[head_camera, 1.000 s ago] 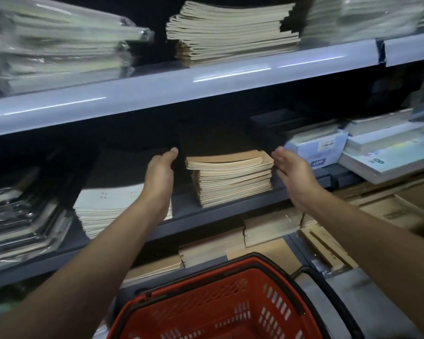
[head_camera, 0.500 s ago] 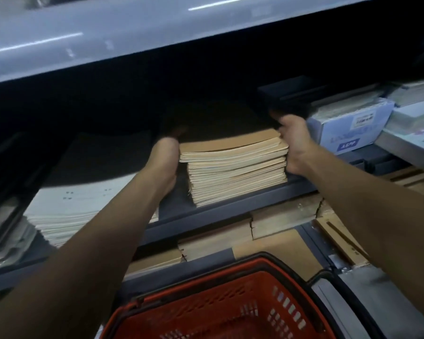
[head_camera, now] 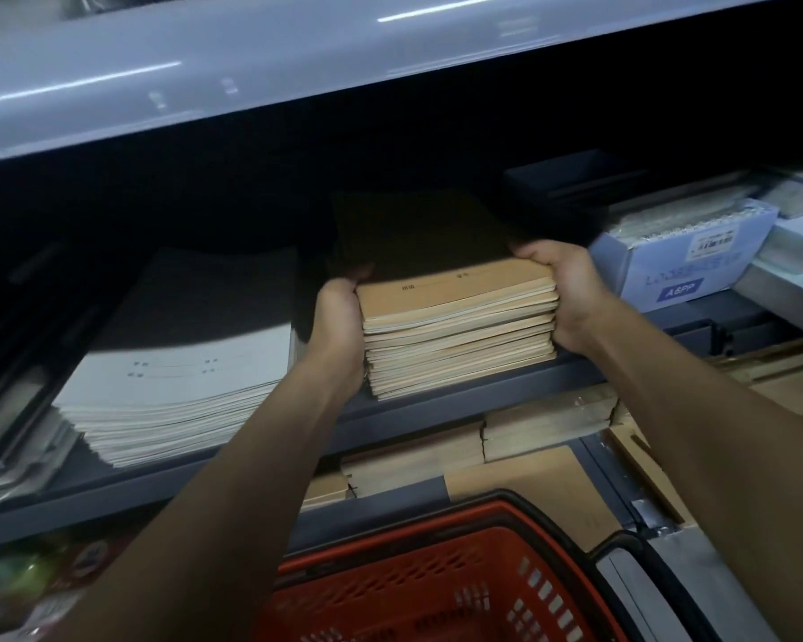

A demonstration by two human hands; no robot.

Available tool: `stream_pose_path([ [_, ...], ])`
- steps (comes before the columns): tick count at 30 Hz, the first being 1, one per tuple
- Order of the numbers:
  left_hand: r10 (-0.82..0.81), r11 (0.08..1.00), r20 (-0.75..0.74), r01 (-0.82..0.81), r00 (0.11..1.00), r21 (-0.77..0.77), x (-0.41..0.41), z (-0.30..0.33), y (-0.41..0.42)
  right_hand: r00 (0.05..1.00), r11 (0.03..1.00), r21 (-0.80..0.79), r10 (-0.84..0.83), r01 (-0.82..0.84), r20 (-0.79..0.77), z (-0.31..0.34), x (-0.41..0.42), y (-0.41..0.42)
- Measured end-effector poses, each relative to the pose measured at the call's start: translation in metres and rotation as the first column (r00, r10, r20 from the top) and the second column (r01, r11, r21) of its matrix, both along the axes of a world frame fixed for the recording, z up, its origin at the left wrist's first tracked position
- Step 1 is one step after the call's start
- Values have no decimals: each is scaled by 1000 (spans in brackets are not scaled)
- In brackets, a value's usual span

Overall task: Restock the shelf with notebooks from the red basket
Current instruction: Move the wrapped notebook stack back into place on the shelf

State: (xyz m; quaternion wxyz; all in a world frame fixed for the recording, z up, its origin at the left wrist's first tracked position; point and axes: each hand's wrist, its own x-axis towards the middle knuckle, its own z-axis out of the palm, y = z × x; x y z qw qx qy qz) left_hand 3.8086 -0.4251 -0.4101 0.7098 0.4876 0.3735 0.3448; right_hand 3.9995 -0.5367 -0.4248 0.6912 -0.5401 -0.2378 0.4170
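Observation:
A stack of brown-covered notebooks (head_camera: 457, 326) rests on the dark middle shelf (head_camera: 436, 405), its back half lost in shadow. My left hand (head_camera: 337, 317) clasps the stack's left side, fingers curled over the top cover. My right hand (head_camera: 564, 294) clasps the right side the same way. Below, at the bottom of the head view, sits the red basket (head_camera: 436, 590) with a black rim; its visible mesh floor shows no notebooks.
A stack of white-covered notebooks (head_camera: 182, 382) lies left of the brown one. A pale blue box (head_camera: 682, 257) stands to the right. The grey upper shelf edge (head_camera: 297, 67) overhangs. More brown notebooks (head_camera: 460, 451) lie on the lower shelf behind the basket.
Both hands went from open beside the brown stack to closed on its two sides. The view has moved closer and lower, under the upper shelf.

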Motion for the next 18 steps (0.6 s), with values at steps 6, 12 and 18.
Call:
stream_pose_path([
  [6,-9,997,33,12,999,-80,-4,-6,-4,1000,1000,9,16,-16,14,-1,1,0],
  [12,-1,994,72,9,997,-111,-4,-8,-5,999,999,7,36,-37,15,-2,2,0],
  [18,-20,998,51,24,998,-61,-6,-8,-5,998,999,-12,47,-47,35,-2,3,-1],
])
